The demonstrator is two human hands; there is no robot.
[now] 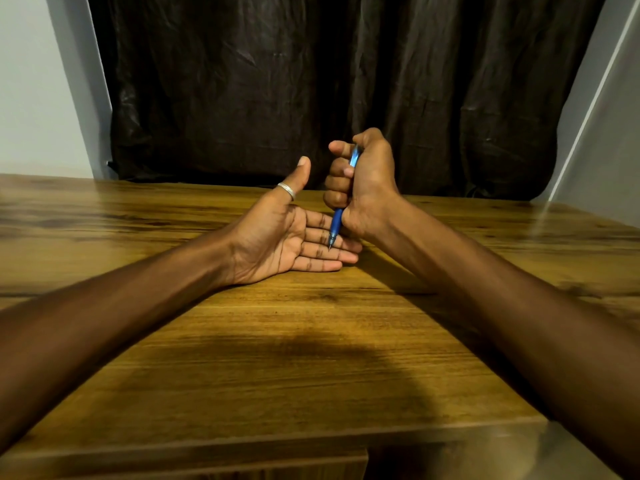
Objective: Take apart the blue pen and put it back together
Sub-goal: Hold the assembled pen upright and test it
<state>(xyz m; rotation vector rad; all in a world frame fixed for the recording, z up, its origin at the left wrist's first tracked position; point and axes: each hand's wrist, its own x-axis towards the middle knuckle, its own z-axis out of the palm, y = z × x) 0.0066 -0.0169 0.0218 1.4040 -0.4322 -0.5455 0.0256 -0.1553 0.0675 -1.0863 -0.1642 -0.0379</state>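
My right hand (363, 181) is wrapped in a fist around the blue pen (336, 225), held upright with its thumb over the top end. The pen's dark blue grip and metal tip stick out below the fist, and a lighter blue part of the barrel shows near the thumb. The tip points down onto the fingers of my left hand (287, 237). That hand lies palm up on the wooden table (311, 341) with fingers straight, thumb raised, a silver ring on the thumb, and nothing held in it. The pen looks whole, though the fist hides its middle.
A dark curtain (311, 81) hangs behind the table's far edge, with pale walls to either side. The table's near edge (242, 445) runs along the bottom of the view.
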